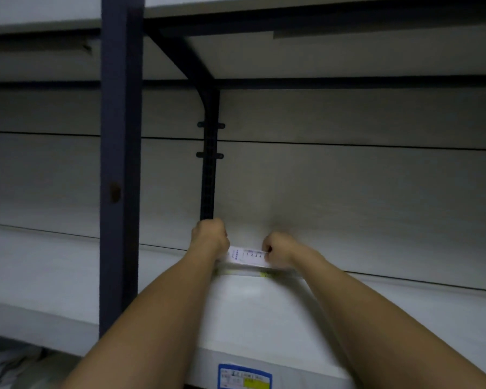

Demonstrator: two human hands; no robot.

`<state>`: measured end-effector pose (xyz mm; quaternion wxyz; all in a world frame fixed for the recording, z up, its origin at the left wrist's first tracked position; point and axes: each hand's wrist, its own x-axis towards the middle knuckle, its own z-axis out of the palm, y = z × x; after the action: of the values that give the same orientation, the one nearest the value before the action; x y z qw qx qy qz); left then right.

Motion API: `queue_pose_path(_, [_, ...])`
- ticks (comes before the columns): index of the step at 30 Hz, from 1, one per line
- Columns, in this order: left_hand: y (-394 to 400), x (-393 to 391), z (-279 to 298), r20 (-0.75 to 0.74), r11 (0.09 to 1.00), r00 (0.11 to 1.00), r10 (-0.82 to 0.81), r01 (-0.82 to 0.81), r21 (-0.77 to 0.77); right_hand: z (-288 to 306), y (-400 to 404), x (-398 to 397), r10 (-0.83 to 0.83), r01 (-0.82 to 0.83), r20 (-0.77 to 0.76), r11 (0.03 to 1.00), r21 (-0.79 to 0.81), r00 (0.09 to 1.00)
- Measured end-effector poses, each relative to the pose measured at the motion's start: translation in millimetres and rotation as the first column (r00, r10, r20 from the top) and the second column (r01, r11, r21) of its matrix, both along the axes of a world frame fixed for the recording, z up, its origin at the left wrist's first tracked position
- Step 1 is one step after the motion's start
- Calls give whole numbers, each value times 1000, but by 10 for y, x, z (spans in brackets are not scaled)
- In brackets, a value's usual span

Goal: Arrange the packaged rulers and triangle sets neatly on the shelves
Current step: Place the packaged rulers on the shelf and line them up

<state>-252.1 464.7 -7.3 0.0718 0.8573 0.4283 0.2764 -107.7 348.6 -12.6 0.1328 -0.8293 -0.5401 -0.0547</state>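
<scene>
A packaged ruler set (249,255), white with printed numbers, lies far back on the white shelf (250,310), close to the rear wall. My left hand (209,237) grips its left end. Its right end is held by my right hand (278,248). Both arms reach straight in from the front edge. Below the held pack a clear strip with yellow marks (257,272) lies flat on the shelf; it looks like another ruler pack.
A dark blue upright post (121,164) stands at the left front of the shelf. A slotted rear bracket (208,178) rises just behind my left hand. A blue and yellow price label (244,376) sits on the shelf's front edge. Another shelf board (320,51) hangs overhead.
</scene>
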Motion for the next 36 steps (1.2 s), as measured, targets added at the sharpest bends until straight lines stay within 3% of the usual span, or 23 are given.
queue_pose_path(6, [29,-1,12,-34,998,999,-22,24,61,-134,165,-15,21,-22,-29,998,-65,999])
queue_pose_path(13, [91,-11,-49,-58,993,996,-63,68,92,-176,227,1,0,-1,-56,1000,-21,998])
queue_pose_path(20, [186,-23,-70,-111,981,975,-193,194,5,-138,174,-11,-32,35,-40,997,70,999])
queue_pose_path(27, [37,211,30,-115,923,917,-381,384,7,159,-445,161,-84,86,-24,985,149,996])
queue_pose_path(36, [-705,797,166,-168,768,770,-616,634,90,236,-1573,516,-259,258,-21,945,200,966])
